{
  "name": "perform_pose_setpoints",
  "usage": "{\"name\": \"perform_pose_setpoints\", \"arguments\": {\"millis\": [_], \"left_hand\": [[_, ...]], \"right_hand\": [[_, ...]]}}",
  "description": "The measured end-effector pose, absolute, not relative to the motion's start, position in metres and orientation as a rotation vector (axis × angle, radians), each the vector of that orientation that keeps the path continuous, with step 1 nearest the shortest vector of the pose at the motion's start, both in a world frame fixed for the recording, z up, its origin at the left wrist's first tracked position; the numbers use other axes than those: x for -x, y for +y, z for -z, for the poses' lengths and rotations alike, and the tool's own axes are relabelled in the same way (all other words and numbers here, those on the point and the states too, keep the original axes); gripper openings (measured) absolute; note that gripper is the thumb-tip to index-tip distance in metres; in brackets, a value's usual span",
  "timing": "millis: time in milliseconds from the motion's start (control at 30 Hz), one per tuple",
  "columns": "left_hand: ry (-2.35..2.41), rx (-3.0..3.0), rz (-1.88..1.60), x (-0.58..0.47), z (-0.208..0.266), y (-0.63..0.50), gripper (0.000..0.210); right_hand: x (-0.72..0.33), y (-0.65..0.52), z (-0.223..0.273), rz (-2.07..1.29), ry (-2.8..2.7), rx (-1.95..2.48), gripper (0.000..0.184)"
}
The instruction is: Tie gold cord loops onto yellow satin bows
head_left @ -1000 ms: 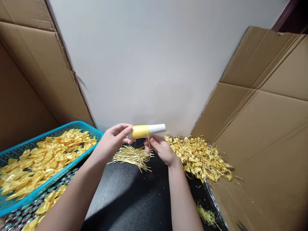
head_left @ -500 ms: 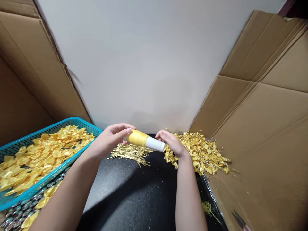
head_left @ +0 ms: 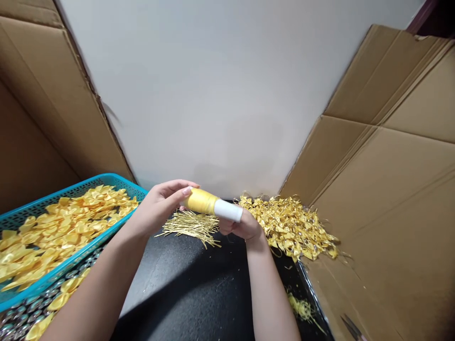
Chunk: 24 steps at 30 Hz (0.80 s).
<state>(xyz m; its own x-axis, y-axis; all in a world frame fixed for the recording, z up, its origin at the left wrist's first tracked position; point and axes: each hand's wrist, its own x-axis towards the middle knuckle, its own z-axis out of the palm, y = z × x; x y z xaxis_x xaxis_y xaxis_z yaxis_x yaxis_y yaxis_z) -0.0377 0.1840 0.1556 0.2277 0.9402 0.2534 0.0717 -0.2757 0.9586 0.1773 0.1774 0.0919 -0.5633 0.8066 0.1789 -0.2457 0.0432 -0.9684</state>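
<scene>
My left hand (head_left: 161, 206) is closed round the wide end of a thread spool (head_left: 201, 201), a white cone wound with yellow thread. The cone's bare white end tilts down toward the right. Under and behind that end is my right hand (head_left: 241, 226), its fingers curled and partly hidden by the cone. Whether anything is pinched in them I cannot make out. Beneath the spool a bundle of thin gold twist ties (head_left: 194, 227) lies on the black table (head_left: 192, 284). Close by on the right is a heap of yellow satin pieces with gold stems (head_left: 298, 227).
A turquoise basket (head_left: 110, 177) of yellow satin petals (head_left: 64, 227) stands at the left, with shiny round beads (head_left: 39, 303) in front. Thread scraps (head_left: 302, 308) and scissors (head_left: 351, 327) lie at lower right. Cardboard panels (head_left: 398, 189) flank a pale wall (head_left: 220, 94).
My right hand has moved left and down, from beside the cone's white end to beneath and behind it, its fingers now more hidden. My left hand still holds the spool.
</scene>
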Motion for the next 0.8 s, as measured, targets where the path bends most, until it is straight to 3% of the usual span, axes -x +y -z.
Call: {"name": "perform_pose_setpoints", "arguments": {"millis": [200, 433, 567, 800], "left_hand": [[1.063, -1.723, -1.104, 0.041, -0.159, 0.185, 0.033], [1.194, -1.802, -1.247, 0.030, -0.153, 0.181, 0.038], [1.186, -1.511, -1.518, 0.030, -0.150, 0.186, 0.038], [0.994, -1.456, -1.153, 0.042, -0.149, 0.198, 0.038]], "right_hand": [[-0.201, 0.170, -0.114, -1.257, -1.469, 0.855, 0.046], [-0.172, 0.138, -0.146, -0.514, -1.645, 1.232, 0.029], [-0.159, 0.145, -0.137, -0.691, -1.656, 1.109, 0.029], [-0.191, 0.171, -0.114, -0.998, -1.534, 1.004, 0.042]]}}
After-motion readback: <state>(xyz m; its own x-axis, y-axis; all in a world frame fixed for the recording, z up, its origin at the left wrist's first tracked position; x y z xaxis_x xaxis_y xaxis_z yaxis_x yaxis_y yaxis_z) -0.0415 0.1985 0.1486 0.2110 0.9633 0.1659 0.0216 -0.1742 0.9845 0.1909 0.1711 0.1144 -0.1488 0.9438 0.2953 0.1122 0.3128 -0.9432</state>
